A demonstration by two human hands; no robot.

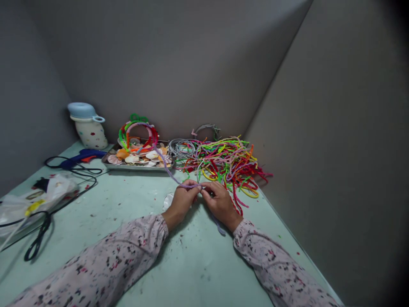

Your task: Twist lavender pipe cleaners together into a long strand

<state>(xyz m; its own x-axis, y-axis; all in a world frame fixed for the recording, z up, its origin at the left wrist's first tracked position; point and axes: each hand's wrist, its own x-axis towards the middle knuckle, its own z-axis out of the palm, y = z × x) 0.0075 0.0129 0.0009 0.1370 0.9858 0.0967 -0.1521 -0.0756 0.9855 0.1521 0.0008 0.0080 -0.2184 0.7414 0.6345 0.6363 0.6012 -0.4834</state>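
A lilac pipe cleaner (171, 173) runs from the tray's right part down to my hands. My left hand (182, 200) pinches it between thumb and index finger. Right beside it, fingertips almost touching, my right hand (223, 204) is closed with thumb and index finger on the same stretch. A thin grey wire (198, 172) rises from between the fingertips; how it meets the pipe cleaner is hidden. A lilac end (220, 227) shows below my right hand. Beside my left wrist lies a pale, shiny disc-like thing (168, 200).
Behind my hands, a metal tray (137, 168) holds seashells (132, 159) and colourful pipe-cleaner rings (127, 128). Coiled grey wire (182, 148) and a heap of pipe cleaners (230, 157) lie to its right. Leftward are a bottle (91, 134), black cable (91, 187) and plastic bag (60, 185).
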